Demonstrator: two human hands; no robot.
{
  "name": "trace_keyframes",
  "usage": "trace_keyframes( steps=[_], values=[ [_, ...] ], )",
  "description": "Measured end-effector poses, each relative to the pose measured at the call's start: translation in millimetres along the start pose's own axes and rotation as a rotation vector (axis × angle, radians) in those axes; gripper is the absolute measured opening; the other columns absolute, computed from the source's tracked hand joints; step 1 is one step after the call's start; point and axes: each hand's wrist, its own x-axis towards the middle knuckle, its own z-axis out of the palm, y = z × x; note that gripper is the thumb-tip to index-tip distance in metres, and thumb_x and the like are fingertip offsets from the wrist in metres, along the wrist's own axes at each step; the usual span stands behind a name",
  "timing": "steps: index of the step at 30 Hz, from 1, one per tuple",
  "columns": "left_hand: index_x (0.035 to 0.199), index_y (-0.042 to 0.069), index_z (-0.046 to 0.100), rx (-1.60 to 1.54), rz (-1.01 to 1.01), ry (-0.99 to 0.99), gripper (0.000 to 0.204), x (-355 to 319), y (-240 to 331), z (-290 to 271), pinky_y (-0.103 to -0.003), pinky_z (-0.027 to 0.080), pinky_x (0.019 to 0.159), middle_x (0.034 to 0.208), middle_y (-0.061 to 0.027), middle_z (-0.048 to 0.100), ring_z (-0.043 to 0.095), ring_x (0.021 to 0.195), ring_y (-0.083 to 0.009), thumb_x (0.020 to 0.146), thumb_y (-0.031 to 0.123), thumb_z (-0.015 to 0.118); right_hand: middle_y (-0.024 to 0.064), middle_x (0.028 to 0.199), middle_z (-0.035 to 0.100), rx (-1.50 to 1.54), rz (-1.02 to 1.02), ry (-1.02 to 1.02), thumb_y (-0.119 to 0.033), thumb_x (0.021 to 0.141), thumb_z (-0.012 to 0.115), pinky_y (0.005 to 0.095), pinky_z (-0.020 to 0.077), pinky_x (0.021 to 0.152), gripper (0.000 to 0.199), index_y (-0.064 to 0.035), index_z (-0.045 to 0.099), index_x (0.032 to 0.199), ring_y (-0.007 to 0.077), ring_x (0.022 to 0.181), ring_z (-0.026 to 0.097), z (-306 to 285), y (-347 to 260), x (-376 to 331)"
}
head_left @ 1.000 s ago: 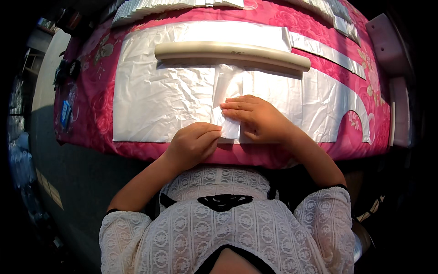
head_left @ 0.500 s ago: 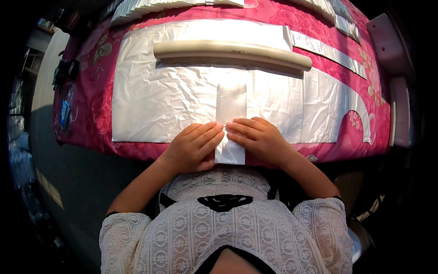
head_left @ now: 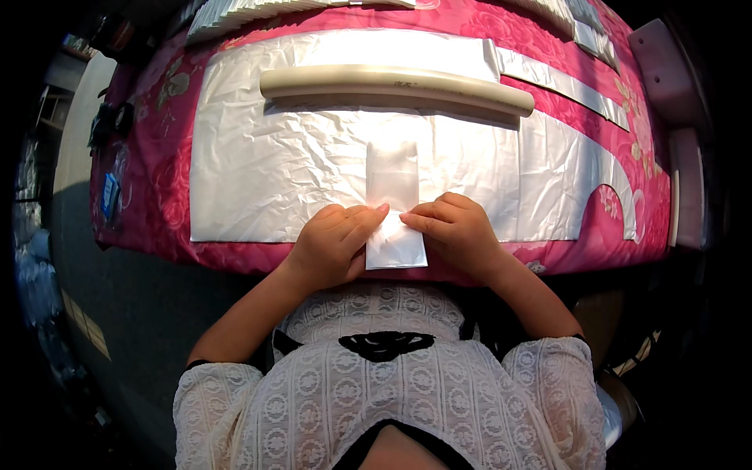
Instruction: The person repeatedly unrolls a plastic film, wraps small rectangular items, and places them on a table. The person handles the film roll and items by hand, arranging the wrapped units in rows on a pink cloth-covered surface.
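One strip (head_left: 393,176): white, narrow, lay over the sheet's middle, its near end reaching past the sheet to the table's near edge.
Left hand (head_left: 333,241): fingers narrow, pinched on the strip's left side about midway along it.
Right hand (head_left: 454,231): fingers narrow too, pinched on the strip's right side, its tips just beside the left hand's.
Sheet (head_left: 266,180): white and creased, spread on the table (head_left: 258,257), its long side near the table's near edge; its right end curved round a gap.
Tube (head_left: 392,81): cream, lay crosswise on the sheet, beyond both hands.
Cloth (head_left: 168,149): pink, floral, covered the table.
Stacks (head_left: 266,16): white, along the table's far edge.
Band (head_left: 564,86): white, ran toward the table's right edge.
Packet (head_left: 110,194): blue, by the table's left edge.
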Motion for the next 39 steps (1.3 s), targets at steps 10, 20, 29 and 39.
trace_keyframes(
  steps=[10,20,29,39],
  values=[
    [0.130,-0.010,0.033,-0.340,-0.687,0.087,0.063,34,1,-5,-0.029,0.048,0.059,0.071,-0.0129,0.065,0.063,0.059,-0.0220,0.079,0.011,0.063,0.0125,0.056,0.060,0.367,0.838,-0.217,-0.026,0.083,0.056,0.0339,0.0453,0.055,0.032,0.0017,0.066,0.071,0.0230,0.052,0.058,-13,10,49],
    [0.136,-0.002,0.026,0.110,-0.293,0.231,0.076,38,-3,6,-0.035,0.049,0.078,0.119,-0.0206,0.050,0.057,0.095,-0.0288,0.073,0.007,0.067,0.0086,0.057,0.061,0.404,0.974,-0.384,-0.026,0.082,0.056,0.0312,0.0472,0.057,0.032,-0.0003,0.065,0.065,0.0178,0.053,0.059,-17,19,66],
    [0.135,-0.009,0.022,0.272,-0.310,-0.100,0.097,53,0,43,-0.046,0.007,0.111,0.143,-0.0264,0.019,0.014,0.136,-0.0349,0.067,0.045,0.064,0.0098,0.056,0.059,0.388,0.922,-0.363,-0.021,0.081,0.057,0.0280,0.0465,0.053,0.031,0.0033,0.061,0.064,0.0143,0.052,0.058,-11,25,62],
    [0.139,-0.006,0.015,0.332,-0.415,-0.329,0.099,62,15,29,-0.048,0.003,0.110,0.145,-0.0250,0.012,0.007,0.136,-0.0380,0.065,0.042,0.060,0.0133,0.064,0.062,0.028,0.755,-0.205,-0.031,0.069,0.064,0.0373,0.0488,0.060,0.026,-0.0056,0.064,0.067,0.0298,0.063,0.062,-10,-2,49]
  ],
)
